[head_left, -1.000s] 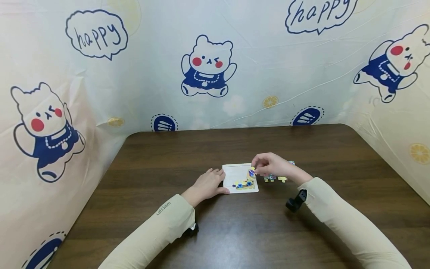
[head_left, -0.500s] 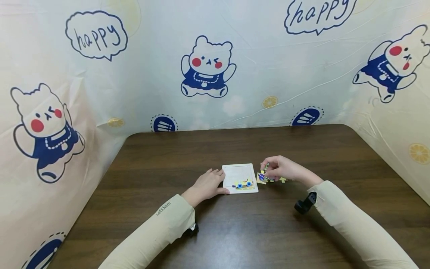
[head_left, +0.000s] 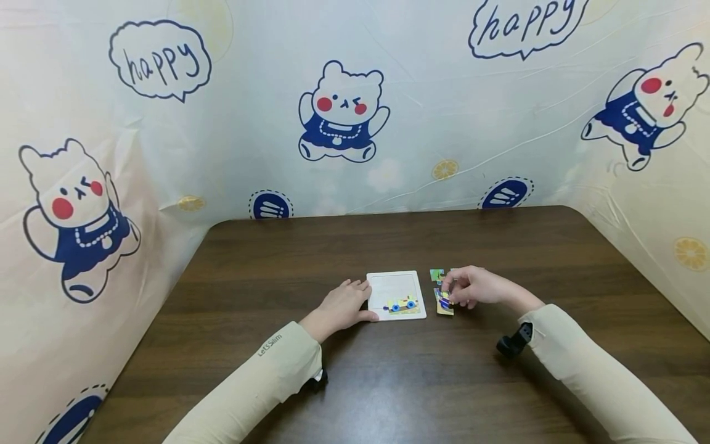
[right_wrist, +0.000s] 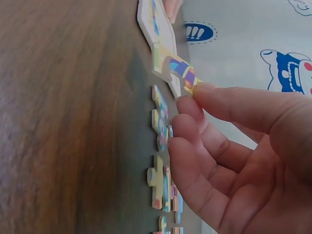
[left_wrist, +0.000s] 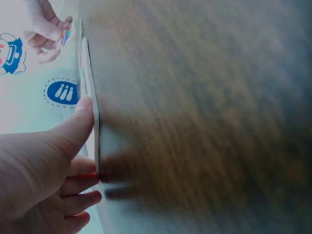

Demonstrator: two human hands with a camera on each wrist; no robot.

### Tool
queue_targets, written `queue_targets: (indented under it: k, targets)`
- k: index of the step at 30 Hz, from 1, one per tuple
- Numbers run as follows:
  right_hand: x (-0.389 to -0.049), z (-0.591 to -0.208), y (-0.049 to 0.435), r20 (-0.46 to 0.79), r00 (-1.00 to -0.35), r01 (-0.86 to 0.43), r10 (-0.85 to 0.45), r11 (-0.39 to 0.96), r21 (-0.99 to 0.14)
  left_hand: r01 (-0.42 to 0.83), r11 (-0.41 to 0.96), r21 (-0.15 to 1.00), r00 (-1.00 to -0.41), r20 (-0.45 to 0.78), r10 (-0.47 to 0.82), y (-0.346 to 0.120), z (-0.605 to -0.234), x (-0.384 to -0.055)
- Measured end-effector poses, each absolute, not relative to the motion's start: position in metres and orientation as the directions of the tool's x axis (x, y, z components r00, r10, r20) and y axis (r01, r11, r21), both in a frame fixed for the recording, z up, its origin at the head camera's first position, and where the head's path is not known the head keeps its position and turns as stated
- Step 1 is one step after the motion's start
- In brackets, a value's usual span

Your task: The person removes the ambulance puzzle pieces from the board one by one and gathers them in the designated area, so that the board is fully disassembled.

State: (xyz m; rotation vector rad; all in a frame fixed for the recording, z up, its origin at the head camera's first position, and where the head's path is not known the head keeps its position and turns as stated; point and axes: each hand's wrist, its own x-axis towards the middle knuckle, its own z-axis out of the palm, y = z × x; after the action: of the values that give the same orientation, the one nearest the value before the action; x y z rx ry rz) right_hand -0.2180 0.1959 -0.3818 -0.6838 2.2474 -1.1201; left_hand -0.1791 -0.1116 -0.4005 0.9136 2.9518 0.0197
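My left hand (head_left: 342, 304) rests at the left side of a small white puzzle frame (head_left: 391, 285), its thumb at the near corner. In the left wrist view the thumb (left_wrist: 78, 124) lies against the frame's edge and the other fingertips sit lower, by the tabletop. Pieces with a yellow vehicle and blue wheels (head_left: 402, 304) lie in the frame's near part. Right of the frame, my right hand (head_left: 481, 288) pinches a yellow puzzle piece with a purple and blue print (right_wrist: 178, 68) between thumb and fingertips. It is held tilted, partly covered by the fingers in the head view.
Several loose puzzle pieces (right_wrist: 158, 183) lie on the brown wooden table (head_left: 288, 259) below the right hand; a green and blue one (head_left: 436, 274) shows beyond the fingers. A printed cloth (head_left: 238, 142) stands around the table's far side and both ends.
My right hand has moved from over the frame's right side to the right and nearer, carrying the purple-printed puzzle piece off the frame. My left hand and the frame have stayed in place.
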Motion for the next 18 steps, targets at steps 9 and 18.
queue_targets:
  k: [9,18]
  targets:
    - [-0.217,-0.389,0.198,-0.266,-0.721,-0.209,-0.640,0.567,-0.797,0.561,0.827,0.026,-0.826,-0.048,0.562,-0.111,-0.400,-0.179]
    - [-0.219,-0.395,0.198,-0.287,-0.744,-0.205,-0.604,0.615,-0.761,0.561,0.828,0.029,-0.826,-0.046,0.561,-0.112,-0.400,-0.178]
